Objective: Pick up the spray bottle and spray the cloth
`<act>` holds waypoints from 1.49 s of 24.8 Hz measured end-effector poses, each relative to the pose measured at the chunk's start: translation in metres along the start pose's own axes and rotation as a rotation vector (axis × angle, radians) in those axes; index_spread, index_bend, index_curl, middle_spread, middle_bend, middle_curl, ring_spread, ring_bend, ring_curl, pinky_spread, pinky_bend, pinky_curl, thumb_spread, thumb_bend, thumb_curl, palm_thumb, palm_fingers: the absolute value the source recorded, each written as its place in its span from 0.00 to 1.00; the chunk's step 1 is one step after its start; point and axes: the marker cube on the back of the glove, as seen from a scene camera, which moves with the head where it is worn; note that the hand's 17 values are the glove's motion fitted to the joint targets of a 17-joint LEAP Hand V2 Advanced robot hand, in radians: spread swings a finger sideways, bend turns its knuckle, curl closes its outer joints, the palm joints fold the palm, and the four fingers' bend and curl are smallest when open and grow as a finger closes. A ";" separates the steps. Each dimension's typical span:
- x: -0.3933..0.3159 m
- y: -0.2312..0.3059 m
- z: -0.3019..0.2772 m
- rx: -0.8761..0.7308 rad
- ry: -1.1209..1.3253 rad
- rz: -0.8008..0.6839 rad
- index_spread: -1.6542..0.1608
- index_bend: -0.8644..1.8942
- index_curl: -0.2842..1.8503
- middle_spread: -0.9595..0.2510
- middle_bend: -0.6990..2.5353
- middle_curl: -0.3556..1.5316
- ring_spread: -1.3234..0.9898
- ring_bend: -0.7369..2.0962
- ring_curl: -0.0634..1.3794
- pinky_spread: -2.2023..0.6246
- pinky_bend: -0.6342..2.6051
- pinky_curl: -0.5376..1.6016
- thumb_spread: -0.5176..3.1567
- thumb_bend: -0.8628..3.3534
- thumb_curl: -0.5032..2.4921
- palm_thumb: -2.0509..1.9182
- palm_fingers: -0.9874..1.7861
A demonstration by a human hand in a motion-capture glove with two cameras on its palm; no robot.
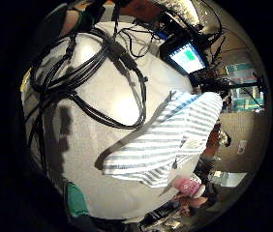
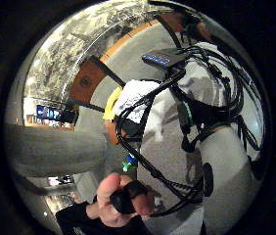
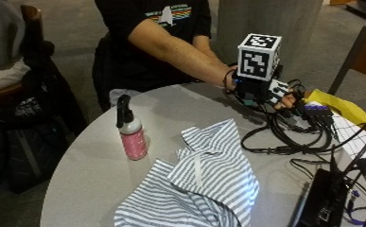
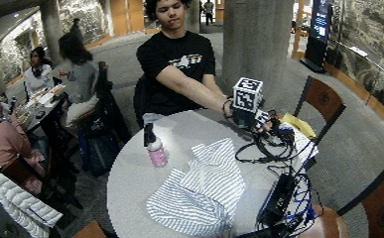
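The spray bottle (image 3: 131, 133) stood upright on the round table (image 3: 94, 156), near the edge on the person's side, with its black trigger head on top and its pink body below. Its long axis was vertical. The striped cloth (image 3: 201, 184) lay crumpled in the middle of the table, just beside the bottle but not touching it.

The right hand (image 3: 277, 97) hung over the far part of the table, above a bundle of black cables (image 3: 289, 137), well apart from the bottle. From the hand, the bottle lay across the table, back toward the person's body, with 1 corner of the cloth near the path between them. In the little finger side palm view the bottle (image 1: 189, 186) appeared small beyond the cloth (image 1: 165, 145), which agrees that it was far from the palm.

The hand held nothing. In the outside view the fingertips pointed outward and looked relaxed, but the thumb side palm view showed only 1 digit (image 2: 123, 198) clearly, so I judge the hand as loosely open.

The bare hand did not show on the table, so the gloved hand was the only 1 ready. The pick-up was probably not yet begun; the hand would need to travel to the bottle and close around its pink body from the side.
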 end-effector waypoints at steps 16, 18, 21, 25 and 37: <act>0.019 0.007 -0.010 0.015 0.014 0.053 0.73 0.36 0.21 0.80 0.32 0.32 0.57 0.38 0.19 0.86 0.33 0.36 0.40 0.30 0.25 0.69 0.54; 0.021 0.008 -0.011 0.016 0.015 0.055 0.73 0.36 0.21 0.81 0.32 0.32 0.57 0.38 0.19 0.86 0.33 0.37 0.41 0.30 0.25 0.69 0.54; 0.026 0.013 -0.014 0.018 0.029 0.049 0.73 0.36 0.21 0.81 0.32 0.33 0.57 0.38 0.20 0.86 0.33 0.37 0.42 0.29 0.26 0.70 0.54; 0.039 0.035 -0.019 0.006 0.051 0.052 0.73 0.36 0.22 0.81 0.32 0.34 0.57 0.39 0.21 0.86 0.33 0.38 0.43 0.29 0.26 0.70 0.53; 0.082 0.183 -0.044 0.121 0.013 0.118 0.72 0.35 0.22 0.83 0.31 0.35 0.59 0.38 0.22 0.86 0.35 0.40 0.45 0.27 0.27 0.70 0.50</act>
